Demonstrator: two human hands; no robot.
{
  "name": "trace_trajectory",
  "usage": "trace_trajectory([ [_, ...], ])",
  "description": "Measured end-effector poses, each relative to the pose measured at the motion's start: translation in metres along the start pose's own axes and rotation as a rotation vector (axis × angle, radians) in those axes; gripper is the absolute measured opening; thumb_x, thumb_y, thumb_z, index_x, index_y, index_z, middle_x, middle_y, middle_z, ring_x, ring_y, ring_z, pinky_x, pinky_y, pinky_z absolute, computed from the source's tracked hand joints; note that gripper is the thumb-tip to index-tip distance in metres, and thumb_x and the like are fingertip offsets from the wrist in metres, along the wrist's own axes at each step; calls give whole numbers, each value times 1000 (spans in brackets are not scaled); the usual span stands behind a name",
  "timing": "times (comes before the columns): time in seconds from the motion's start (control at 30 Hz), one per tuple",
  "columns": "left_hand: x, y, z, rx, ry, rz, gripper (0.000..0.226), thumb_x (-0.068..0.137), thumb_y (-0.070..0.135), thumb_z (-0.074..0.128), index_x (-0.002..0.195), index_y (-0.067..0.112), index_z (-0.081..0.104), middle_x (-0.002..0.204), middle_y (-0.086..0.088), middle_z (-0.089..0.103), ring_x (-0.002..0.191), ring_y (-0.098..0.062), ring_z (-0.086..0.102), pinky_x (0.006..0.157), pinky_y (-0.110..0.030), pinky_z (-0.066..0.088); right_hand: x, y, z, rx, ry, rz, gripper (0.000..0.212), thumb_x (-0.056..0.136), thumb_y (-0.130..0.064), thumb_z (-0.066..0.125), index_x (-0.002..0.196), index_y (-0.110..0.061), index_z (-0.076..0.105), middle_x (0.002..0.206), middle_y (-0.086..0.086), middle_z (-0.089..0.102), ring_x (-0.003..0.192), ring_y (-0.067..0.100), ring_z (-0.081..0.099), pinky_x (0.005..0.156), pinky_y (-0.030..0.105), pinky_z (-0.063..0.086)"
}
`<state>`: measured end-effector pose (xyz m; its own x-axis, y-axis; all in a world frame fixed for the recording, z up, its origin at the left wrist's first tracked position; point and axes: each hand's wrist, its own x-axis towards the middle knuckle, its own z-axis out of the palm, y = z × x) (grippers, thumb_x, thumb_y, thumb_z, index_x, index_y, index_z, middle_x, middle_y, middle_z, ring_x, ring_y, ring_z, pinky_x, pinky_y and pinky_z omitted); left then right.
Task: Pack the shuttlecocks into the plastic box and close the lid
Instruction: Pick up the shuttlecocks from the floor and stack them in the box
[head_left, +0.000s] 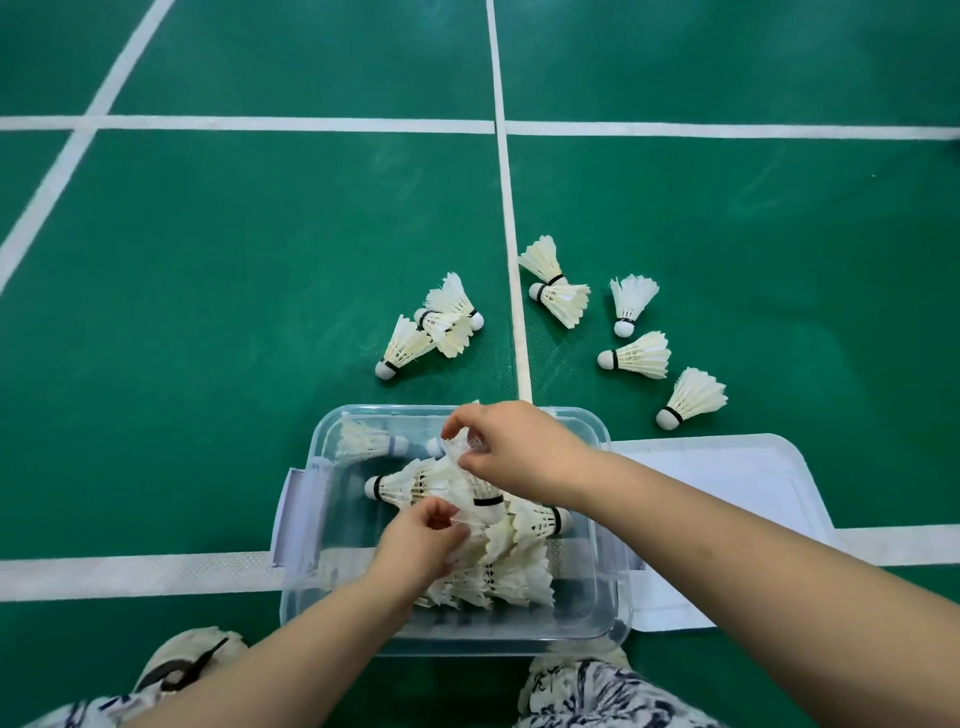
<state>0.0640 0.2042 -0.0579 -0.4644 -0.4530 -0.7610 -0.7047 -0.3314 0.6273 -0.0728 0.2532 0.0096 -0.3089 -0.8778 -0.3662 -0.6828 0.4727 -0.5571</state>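
A clear plastic box (602, 613) sits open on the green court floor, holding several white feather shuttlecocks (514, 566). Both hands reach inside it. My left hand (421, 545) pinches the feathers of a shuttlecock in the pile. My right hand (514, 452) pinches the feather skirt of a shuttlecock (480, 493) with a black band, near the box's far side. The white lid (727, 499) lies flat on the floor just right of the box. Several loose shuttlecocks lie beyond the box: a cluster (431, 332) at left and others (636, 356) at right.
White court lines (511, 234) cross the green floor, one running under the box. A shoe (187, 660) and patterned trouser legs (597, 691) show at the bottom edge, close to the box's near side.
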Motion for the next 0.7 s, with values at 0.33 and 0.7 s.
trace_trajectory([
  [0.33, -21, 52, -62, 379, 132, 316, 50, 76, 11, 70, 119, 27, 51, 105, 3, 55, 97, -15, 58, 83, -27, 43, 3, -20, 0, -88, -106, -125, 31, 89, -16, 51, 116, -28, 62, 102, 1, 68, 102, 18, 53, 87, 32, 44],
  [0.7, -44, 53, -72, 661, 190, 523, 8, 81, 20, 64, 80, 28, 66, 74, 15, 59, 67, 2, 51, 59, -9, 38, 0, -33, 0, 164, -24, -226, 26, 87, -10, 57, 111, -17, 63, 107, 1, 66, 102, 14, 55, 85, 21, 37],
])
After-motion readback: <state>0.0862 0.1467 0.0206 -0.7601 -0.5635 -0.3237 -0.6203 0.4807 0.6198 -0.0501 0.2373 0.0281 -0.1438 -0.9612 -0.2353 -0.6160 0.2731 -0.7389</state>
